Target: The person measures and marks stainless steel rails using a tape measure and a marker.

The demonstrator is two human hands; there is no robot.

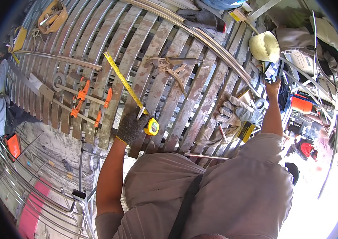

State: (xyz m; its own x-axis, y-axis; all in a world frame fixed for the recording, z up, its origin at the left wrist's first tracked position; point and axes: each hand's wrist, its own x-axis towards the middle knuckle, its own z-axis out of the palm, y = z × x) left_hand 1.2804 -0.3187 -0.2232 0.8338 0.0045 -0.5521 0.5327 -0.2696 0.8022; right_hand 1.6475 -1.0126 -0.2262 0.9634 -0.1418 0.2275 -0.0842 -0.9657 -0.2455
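My left hand [132, 126], in a dark knitted glove, is closed at the yellow tape measure [152, 126]. Its yellow blade [122, 77] runs out up and left across the slats. A small pale, slim piece [141, 113] sticks up by the gloved fingers. Stretched far out to the right, my bare right hand [273, 86] has its fingers bent around something small and dark that I cannot make out. Just beyond it is a bluish-white item [271, 70]. Locking pliers [171, 69] lie on the slats beyond the tape measure.
The slatted metal bench [185, 95] bears orange clamps [80, 97], a steel tube [59, 59], long metal strips [201, 38] and cloth gloves [232, 113]. A dark glove [202, 19] lies at the back, near a cream pot [264, 46]. Metal tubes [49, 199] fill the lower left.
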